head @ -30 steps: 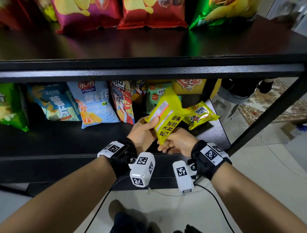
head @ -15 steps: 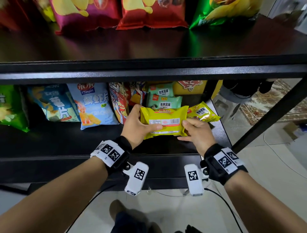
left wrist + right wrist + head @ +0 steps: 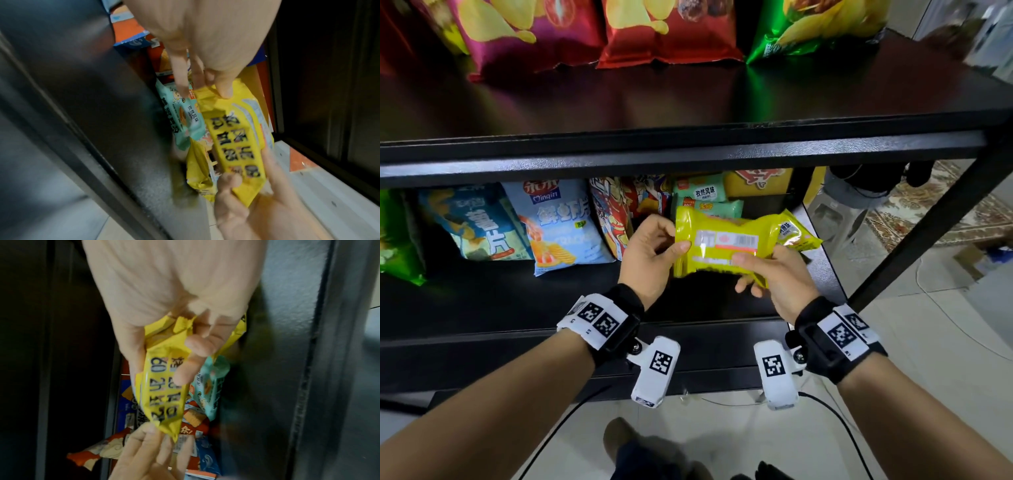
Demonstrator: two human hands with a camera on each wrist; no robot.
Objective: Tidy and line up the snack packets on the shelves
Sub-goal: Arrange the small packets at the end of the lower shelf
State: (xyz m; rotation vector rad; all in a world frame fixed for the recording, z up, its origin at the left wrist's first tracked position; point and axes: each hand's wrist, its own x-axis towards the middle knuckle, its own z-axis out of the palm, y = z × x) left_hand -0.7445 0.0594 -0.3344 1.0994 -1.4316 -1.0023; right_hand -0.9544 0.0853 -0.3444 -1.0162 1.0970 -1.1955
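A yellow snack packet (image 3: pixel 717 245) hangs barcode side up above the lower shelf (image 3: pixel 493 298), just in front of the mint-green packets (image 3: pixel 703 195) at 12 o'clock. The left hand (image 3: pixel 650 251) pinches its 9 o'clock end, and the right hand (image 3: pixel 779 274) grips its 4 o'clock corner. A second yellow packet (image 3: pixel 796 234) lies at 2 o'clock, a pale blue chip bag (image 3: pixel 561 226) at 9 o'clock.

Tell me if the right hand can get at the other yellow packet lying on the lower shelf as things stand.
Probably not yet: the right hand grips the held yellow packet together with the left hand. The other yellow packet lies just behind, nothing between; the hand must let go first.
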